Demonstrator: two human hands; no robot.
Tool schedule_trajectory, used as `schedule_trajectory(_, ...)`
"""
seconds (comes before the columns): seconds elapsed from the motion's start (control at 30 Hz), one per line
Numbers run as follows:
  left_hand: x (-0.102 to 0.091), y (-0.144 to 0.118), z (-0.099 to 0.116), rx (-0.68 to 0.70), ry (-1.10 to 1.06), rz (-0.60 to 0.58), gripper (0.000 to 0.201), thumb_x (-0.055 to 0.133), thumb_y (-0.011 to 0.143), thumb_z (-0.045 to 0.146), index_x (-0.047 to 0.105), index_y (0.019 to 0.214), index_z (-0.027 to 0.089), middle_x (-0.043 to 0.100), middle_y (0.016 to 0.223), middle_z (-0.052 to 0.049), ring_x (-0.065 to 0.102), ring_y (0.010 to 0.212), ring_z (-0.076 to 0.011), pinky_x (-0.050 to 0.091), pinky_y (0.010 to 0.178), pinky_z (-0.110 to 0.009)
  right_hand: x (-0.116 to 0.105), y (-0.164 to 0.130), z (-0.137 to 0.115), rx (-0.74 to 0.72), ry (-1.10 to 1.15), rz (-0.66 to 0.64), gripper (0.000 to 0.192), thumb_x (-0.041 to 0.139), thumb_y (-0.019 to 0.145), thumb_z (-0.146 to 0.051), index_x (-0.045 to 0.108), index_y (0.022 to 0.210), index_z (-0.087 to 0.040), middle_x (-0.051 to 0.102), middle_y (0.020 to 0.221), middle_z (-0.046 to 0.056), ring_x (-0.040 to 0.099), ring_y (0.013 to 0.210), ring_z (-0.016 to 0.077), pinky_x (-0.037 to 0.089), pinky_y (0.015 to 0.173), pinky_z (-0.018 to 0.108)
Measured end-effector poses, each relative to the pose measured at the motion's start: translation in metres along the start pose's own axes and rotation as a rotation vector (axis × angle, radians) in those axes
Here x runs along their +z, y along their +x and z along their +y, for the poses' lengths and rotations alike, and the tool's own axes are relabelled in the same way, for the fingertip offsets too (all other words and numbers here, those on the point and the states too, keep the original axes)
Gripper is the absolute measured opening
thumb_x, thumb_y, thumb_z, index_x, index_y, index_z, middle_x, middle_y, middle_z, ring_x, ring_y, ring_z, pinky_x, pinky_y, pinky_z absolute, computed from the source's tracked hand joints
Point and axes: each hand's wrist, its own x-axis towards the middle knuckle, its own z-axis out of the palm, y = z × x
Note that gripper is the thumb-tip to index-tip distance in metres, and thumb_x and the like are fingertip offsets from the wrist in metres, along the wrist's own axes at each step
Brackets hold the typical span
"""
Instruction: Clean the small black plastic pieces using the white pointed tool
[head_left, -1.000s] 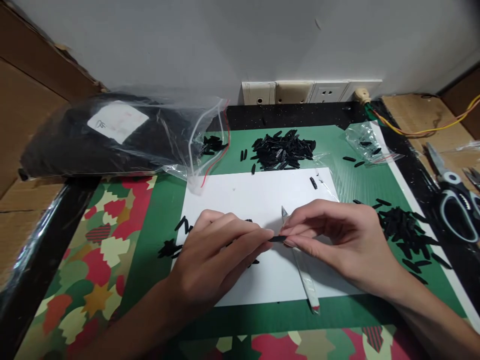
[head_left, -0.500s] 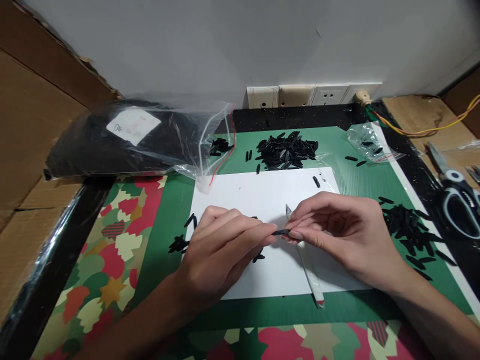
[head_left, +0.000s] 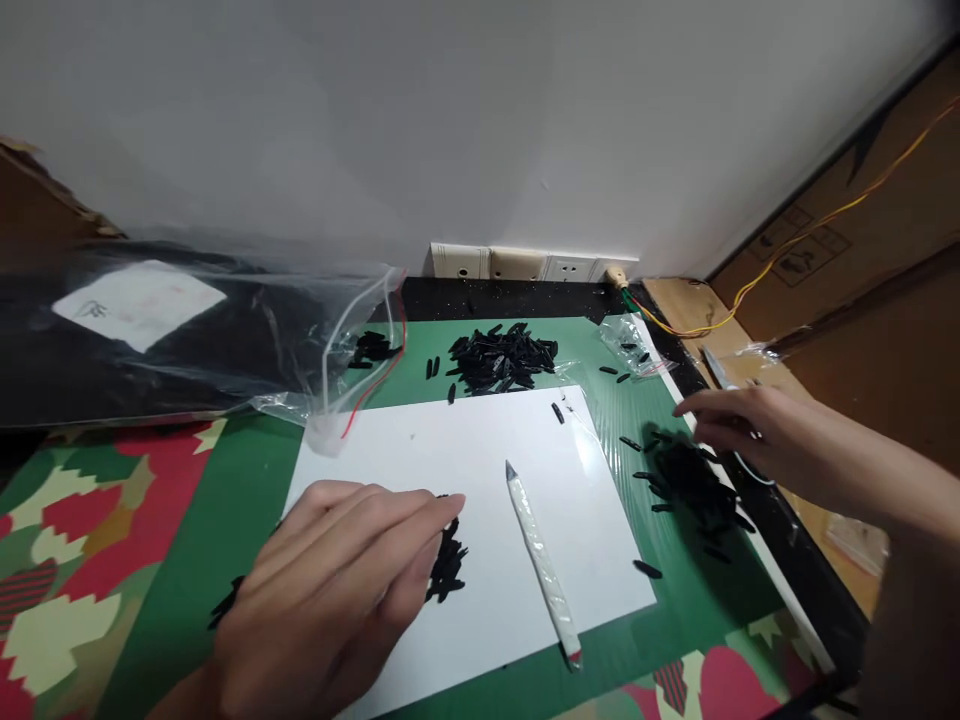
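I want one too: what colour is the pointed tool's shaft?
The shaft is white, clearest in head view.

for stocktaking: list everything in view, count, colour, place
sheet: 1, white, centre
mat: 1, green, under sheet
table: 1, black, under mat
large bag: 1, clear, left
back heap: many, black, behind sheet
left heap: many, black, bag mouth
middle heap: many, black, on sheet
right heap: many, black, on mat
loose pieces: several, black, around sheet
small bag: 1, clear, back right
pointed tool: 1, white, mostly on sheet
scissors: 1, grey, right
wall plates: 4, whitish, rear
plug: 1, cream, rightmost plate
wires: uncounted, mostly yellow, right
cardboard: uncounted, brown, sides
patterned cover: uncounted, multicoloured, near corners
left hand: 1, bare, over sheet
right hand: 1, bare, by right heap
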Motion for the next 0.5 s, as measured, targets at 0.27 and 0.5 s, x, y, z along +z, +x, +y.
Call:
schedule_trajectory(0.27, 0.005, -0.002, 0.004, 0.037, -0.036, 0.089, 0.033, 0.067, 0.093, -0.01, 0.074, 0.118, 0.011, 0.079, 0.095, -0.009, 0.072, 0.084, -0.0191, 0.05, 0.076, -0.037, 0.055, 0.073, -0.091, -0.107, 0.068, 0.076, 0.008, 0.07, 0.099, -0.017, 0.069, 0.091, -0.02, 0.072, 0.091, 0.006, 0.064, 0.079, 0.0221, 0.04, 0.067, 0.032)
schedule_trajectory(0.5, 0.003, -0.003, 0.003, 0.064, -0.043, 0.031, 0.035, 0.066, 0.092, -0.013, 0.073, 0.119, 0.008, 0.077, 0.096, -0.011, 0.069, 0.085, -0.0188, 0.047, 0.079, -0.036, 0.072, 0.068, -0.088, -0.257, 0.278, 0.057, 0.02, 0.062, 0.1, -0.003, 0.074, 0.101, -0.019, 0.072, 0.108, 0.008, 0.065, 0.104, 0.0246, 0.048, 0.088, 0.035)
